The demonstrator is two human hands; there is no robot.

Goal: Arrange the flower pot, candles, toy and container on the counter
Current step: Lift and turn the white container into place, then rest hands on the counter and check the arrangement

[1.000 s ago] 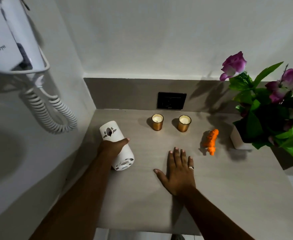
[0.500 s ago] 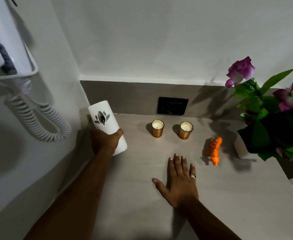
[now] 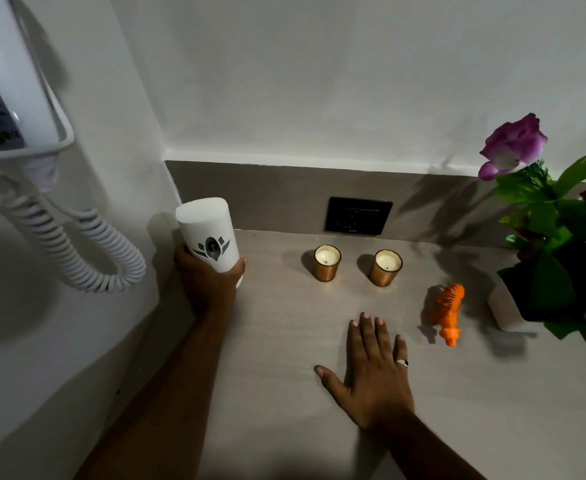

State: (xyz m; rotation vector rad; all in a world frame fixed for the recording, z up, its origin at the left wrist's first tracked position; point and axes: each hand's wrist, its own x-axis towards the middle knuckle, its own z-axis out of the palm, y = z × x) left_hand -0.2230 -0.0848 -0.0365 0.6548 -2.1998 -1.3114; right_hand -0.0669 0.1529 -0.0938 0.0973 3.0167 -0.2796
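A white cylindrical container (image 3: pixel 210 237) is held upright at the back left corner of the counter (image 3: pixel 284 341), close to the side wall; its lower part is wrapped by the left hand (image 3: pixel 208 282), the thumb showing on its right side and the fingers hidden behind it. A grey leaf-like emblem with a dark oval opening is seen on the container's front. Whether its base is resting on the counter cannot be told, since it is covered by the hand. The right hand (image 3: pixel 371 372) is laid flat, palm down, on the counter near the middle, fingers spread slightly and gripping nothing; a ring (image 3: pixel 402 362) is worn on one finger. Two gold candles are set side by side toward the back, the left candle (image 3: pixel 326 263) and the right candle (image 3: pixel 386 267), apart from one another and in front of a black wall socket (image 3: pixel 358 216). An orange striped toy (image 3: pixel 447 311) is placed to the right of the candles, just beyond the right hand's fingertips and not touched by them. A white flower pot (image 3: pixel 508 311) with green leaves and purple flowers (image 3: pixel 513 143) is stood at the right edge, near the toy. A wall-mounted hair dryer (image 3: pixel 11 91) with a coiled cord (image 3: pixel 77 251) is seen on the left wall.
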